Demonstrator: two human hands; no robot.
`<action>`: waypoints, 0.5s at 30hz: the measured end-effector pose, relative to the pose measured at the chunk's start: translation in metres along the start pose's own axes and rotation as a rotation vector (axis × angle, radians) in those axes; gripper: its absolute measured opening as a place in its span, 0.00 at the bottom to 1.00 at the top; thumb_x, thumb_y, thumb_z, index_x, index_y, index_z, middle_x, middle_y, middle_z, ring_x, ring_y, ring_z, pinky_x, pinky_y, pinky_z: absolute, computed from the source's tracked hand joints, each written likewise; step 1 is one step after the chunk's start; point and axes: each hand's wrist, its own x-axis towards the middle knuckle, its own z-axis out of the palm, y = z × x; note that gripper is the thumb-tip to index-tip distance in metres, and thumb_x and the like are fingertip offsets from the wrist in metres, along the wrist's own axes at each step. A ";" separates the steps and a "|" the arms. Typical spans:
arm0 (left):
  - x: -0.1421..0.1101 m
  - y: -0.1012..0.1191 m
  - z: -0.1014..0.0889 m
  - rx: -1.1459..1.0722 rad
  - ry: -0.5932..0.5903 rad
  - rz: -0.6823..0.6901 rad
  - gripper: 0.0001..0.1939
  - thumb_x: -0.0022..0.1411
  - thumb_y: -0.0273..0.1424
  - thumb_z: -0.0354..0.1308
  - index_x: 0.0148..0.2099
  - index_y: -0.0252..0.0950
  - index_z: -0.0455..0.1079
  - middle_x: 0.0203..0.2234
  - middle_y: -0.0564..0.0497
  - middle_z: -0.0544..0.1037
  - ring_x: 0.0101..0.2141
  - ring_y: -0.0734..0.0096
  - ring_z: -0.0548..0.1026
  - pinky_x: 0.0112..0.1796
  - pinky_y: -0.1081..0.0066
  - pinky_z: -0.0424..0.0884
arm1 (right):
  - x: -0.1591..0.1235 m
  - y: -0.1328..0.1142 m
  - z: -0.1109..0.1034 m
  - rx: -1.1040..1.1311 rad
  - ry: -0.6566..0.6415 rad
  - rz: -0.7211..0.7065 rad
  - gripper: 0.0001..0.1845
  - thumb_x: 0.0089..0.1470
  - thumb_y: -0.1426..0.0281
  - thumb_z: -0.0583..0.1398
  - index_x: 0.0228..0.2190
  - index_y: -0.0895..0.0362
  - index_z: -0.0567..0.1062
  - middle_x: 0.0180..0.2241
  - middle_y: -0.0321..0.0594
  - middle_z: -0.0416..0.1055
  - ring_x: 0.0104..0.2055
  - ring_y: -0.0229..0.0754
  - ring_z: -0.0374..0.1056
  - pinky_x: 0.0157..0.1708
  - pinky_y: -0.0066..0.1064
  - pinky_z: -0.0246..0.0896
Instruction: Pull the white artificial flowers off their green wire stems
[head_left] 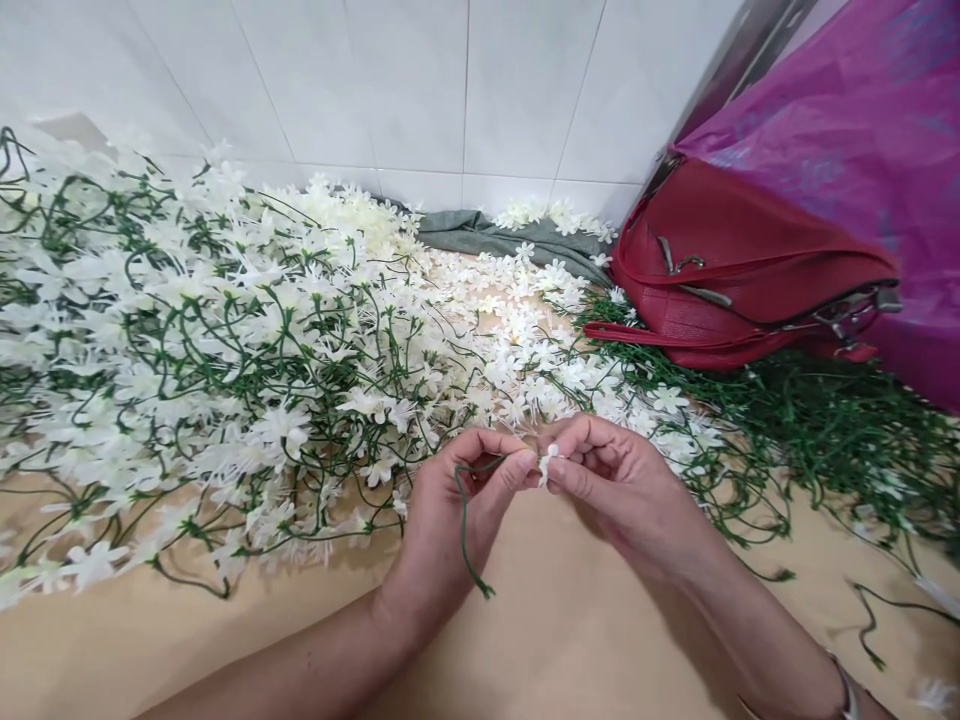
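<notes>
Close together over the near part of the table, my left hand [465, 500] and my right hand [630, 490] both pinch with thumb and forefinger. Between the fingertips of my left hand is a thin green artificial flower stem [463, 520], its loose end hanging down across the palm. A small white artificial flower [548, 464] sits between the two hands, gripped by my right thumb and fingers. Whether the stem is joined to the flower is hidden by the fingertips. Just beyond the hands lie loose white blossoms [517, 385].
A big heap of white artificial flowers on green stems [277, 330] spreads over the left. Bare green stems [810, 440] are piled at the right, below a red handbag [750, 250] and a purple plastic bag [915, 180]. Behind are grey-green cloth [480, 232] and a tiled wall [420, 90].
</notes>
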 end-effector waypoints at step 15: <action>-0.001 -0.019 0.002 -0.017 0.034 -0.051 0.22 0.63 0.49 0.66 0.31 0.35 0.70 0.23 0.52 0.77 0.29 0.71 0.75 0.37 0.72 0.72 | 0.003 0.010 0.007 0.046 -0.069 0.079 0.14 0.58 0.62 0.70 0.30 0.57 0.73 0.23 0.33 0.74 0.28 0.35 0.69 0.35 0.29 0.62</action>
